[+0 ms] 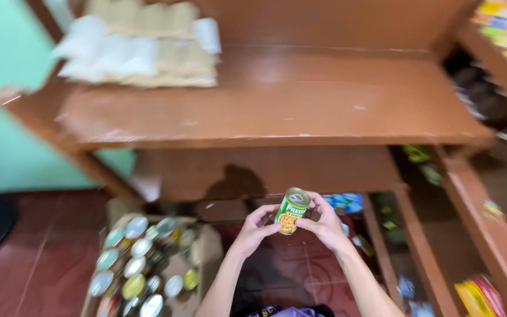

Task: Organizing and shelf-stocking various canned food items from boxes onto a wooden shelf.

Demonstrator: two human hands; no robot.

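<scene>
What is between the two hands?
In the head view, a small green can sits between the left hand and the right hand, gripped by fingers of both.

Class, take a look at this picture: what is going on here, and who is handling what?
A person holds a small green-labelled tin can in both hands, the left hand and the right hand gripping it from either side, in front of a brown wooden shelf. To the lower left, an open cardboard box on the red floor holds many more cans. Pale packets are stacked at the back left of the shelf top.
</scene>
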